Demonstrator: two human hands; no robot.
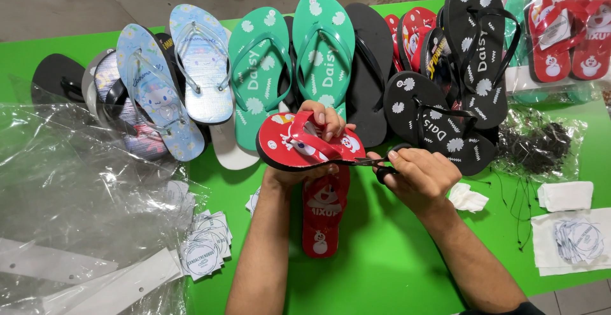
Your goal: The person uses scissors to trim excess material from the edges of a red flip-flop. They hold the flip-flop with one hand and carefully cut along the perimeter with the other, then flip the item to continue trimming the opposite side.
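My left hand grips a red flip-flop with white cartoon figures, holding it up sideways above the green table, fingers hooked through its strap. My right hand holds black-handled scissors, their blades pointing left and touching the heel end of that flip-flop. Directly beneath lies the matching red flip-flop, flat on the table.
Rows of flip-flops lie at the back: light blue, green, black, red in bags. Clear plastic bags cover the left. Round paper tags lie front left, more tags right, black strings nearby.
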